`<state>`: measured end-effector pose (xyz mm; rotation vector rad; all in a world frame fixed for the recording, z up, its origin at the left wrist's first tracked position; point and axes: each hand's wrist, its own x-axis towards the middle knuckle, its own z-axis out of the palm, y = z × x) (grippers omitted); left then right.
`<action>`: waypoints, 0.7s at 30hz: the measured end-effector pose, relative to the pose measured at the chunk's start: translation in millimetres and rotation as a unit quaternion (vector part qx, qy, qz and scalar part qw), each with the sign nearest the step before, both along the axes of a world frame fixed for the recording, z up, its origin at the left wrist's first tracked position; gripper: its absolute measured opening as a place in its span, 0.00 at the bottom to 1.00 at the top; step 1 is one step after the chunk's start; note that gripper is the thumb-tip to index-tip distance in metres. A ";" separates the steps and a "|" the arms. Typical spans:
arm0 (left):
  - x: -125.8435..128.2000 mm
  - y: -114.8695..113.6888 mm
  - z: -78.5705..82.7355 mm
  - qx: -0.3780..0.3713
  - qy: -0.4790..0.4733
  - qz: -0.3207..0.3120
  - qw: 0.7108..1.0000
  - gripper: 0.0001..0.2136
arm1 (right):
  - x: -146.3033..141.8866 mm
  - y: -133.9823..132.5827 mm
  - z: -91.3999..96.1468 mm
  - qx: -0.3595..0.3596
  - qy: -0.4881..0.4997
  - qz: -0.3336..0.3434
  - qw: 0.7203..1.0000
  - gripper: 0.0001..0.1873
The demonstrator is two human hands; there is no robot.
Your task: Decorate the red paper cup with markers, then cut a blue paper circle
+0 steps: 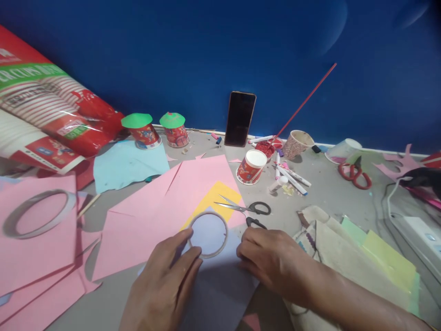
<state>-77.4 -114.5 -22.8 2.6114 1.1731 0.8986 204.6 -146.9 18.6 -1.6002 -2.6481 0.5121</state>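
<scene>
A thin tape ring point(208, 233) lies flat on a pale lilac sheet of paper point(220, 289) in front of me. My left hand point(165, 285) rests on that sheet with its fingers stretched out, fingertips touching the ring's left edge. My right hand point(272, 262) sits curled just right of the ring, fingers pinched together on something I cannot make out. Black-handled scissors point(250, 209) lie partly spread just beyond the right hand, over a yellow sheet point(215, 195) and a large pink sheet point(161, 207).
Upturned paper cups with green caps point(142, 126), a dark phone point(240, 118) leaning on the blue wall, more cups point(252, 166), markers point(292, 177) and red scissors point(354, 174) lie behind. A cup package point(44, 115) and larger tape ring point(36, 214) sit left; a cloth bag point(330, 239) with coloured sheets right.
</scene>
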 end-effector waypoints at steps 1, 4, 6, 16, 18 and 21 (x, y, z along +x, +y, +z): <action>-0.1 0.0 0.5 0.003 -0.004 0.003 1.000 0.09 | -0.4 -0.4 0.4 0.002 -0.001 0.000 1.000 0.06; 0.5 -0.7 2.1 0.011 -0.007 0.004 1.000 0.09 | -0.5 -1.7 0.2 0.014 0.004 0.000 1.000 0.07; 1.7 -1.9 1.8 0.010 0.001 -0.003 1.000 0.08 | 0.1 -3.1 -1.2 0.026 0.013 -0.003 1.000 0.08; 9.7 -1.4 -5.4 0.040 -0.021 0.017 0.999 0.07 | 4.2 -7.7 -8.6 0.046 0.054 -0.015 0.997 0.10; 9.9 -1.5 -3.1 0.038 -0.021 0.019 0.999 0.07 | 5.2 -7.8 -7.7 0.041 0.056 -0.014 0.997 0.10; 10.5 -2.8 1.1 0.025 -0.027 0.040 0.999 0.08 | 6.1 -7.9 -6.5 0.040 0.061 -0.009 0.997 0.10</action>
